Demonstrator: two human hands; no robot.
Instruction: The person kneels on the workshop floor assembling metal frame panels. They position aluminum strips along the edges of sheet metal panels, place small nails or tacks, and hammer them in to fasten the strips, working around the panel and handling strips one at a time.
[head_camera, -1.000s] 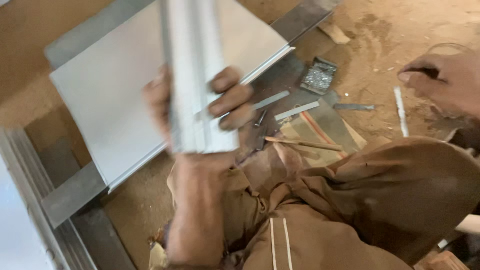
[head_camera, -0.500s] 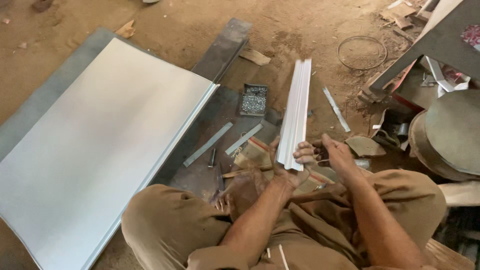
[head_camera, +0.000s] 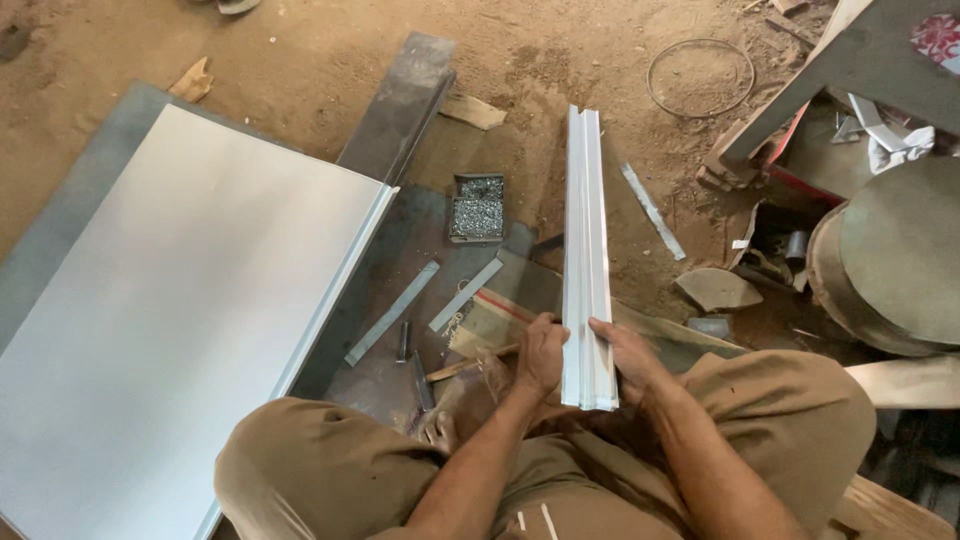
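1. Above the lap, a bundle of long white metal strips (head_camera: 586, 260) is held lengthwise, pointing away over the dirt floor (head_camera: 300, 60).
2. The left hand (head_camera: 541, 352) is clamped on the bundle's near end from one side, the right hand (head_camera: 630, 358) from the other — both closed around it.
3. Left of the bundle lies a large white sheet (head_camera: 170, 300) on a dark metal plate (head_camera: 400, 100).
4. A small box of screws (head_camera: 478, 208) and two flat metal strips (head_camera: 430, 305) rest between sheet and bundle — well apart from the hands.

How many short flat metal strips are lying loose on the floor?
3. Two strips lie between the big sheet and the held bundle: and. A third lies right of it. Clutter may hide more.
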